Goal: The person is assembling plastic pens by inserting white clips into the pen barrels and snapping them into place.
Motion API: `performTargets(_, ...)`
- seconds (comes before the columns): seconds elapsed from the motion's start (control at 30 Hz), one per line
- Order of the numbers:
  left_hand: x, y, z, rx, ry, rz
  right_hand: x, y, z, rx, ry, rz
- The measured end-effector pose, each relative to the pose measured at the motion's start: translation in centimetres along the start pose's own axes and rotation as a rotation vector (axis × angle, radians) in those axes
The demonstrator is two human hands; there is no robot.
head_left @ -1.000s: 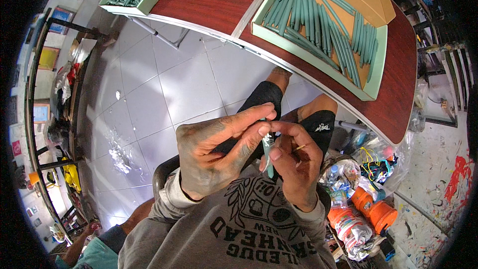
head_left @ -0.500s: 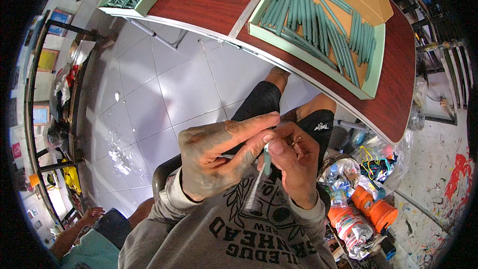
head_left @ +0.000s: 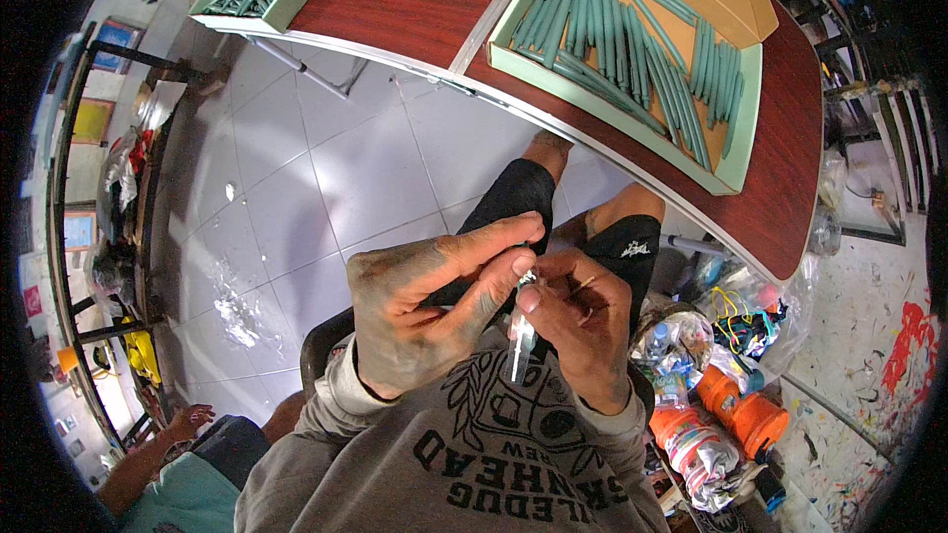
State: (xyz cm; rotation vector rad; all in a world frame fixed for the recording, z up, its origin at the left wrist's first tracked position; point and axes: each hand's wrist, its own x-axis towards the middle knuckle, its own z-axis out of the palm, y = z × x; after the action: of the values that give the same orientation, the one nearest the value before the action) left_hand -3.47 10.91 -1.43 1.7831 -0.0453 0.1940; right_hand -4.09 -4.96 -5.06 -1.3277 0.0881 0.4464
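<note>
Through the head view, I see my left grip (head_left: 420, 306) and right grip (head_left: 583, 311) both pinched on a slim grey-green piece (head_left: 518, 353), blurred, pointing toward six o'clock just below centre; likely they meet to steady something so narrow. Fingers hide its upper end. At one to two o'clock, a pale-green cardboard box (head_left: 751, 128) of tapered dull-green sticks (head_left: 617, 44) sits on the dark-red wood-grain table (head_left: 395, 0), whose edge would obstruct a straight reach up. Another person's hand (head_left: 188, 419) rests at eight.
</note>
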Motion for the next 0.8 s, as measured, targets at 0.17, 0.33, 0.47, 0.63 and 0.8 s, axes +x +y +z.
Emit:
performTargets(0.17,-0.01,0.12,-0.36,0.036,-0.003,-0.03,0.03,-0.04,0.18,0.011,0.014,-0.12)
performTargets(0.33,-0.05,0.07,-0.52,0.046,0.001,-0.048,-0.23,0.12,0.43,0.002,0.041,-0.168)
performTargets(0.47,0.15,-0.07,-0.45,0.039,0.012,-0.057,-0.57,0.25,0.19,-0.033,0.057,-0.164)
performTargets(0.63,-0.13,-0.16,-0.2,-0.028,0.077,-0.07,-0.77,0.09,1.09,0.072,0.121,-0.167)
performTargets(0.8,-0.18,-0.49,0.0,-0.025,0.118,-0.042,-0.78,0.06,0.33,0.08,0.057,-0.122)
